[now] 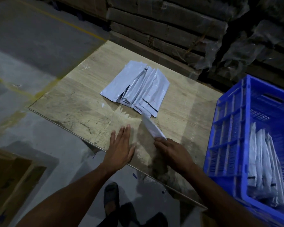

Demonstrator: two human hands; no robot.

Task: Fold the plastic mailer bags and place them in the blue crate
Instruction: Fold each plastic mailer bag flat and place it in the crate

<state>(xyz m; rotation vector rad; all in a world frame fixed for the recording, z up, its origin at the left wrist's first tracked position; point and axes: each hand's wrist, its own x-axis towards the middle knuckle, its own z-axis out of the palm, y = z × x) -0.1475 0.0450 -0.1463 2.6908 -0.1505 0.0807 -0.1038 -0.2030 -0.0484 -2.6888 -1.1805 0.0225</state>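
The left hand (120, 147) lay flat, fingers straight, on the table (75, 102); the right hand (172, 152) pinched one bag (152, 128) by its end — slick plastic, it could slip. Beyond, the pile (135, 88); rightward, the crate (228, 128).

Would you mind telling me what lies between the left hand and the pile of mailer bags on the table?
In the head view, only bare table lies between the left hand and the pile of mailer bags.
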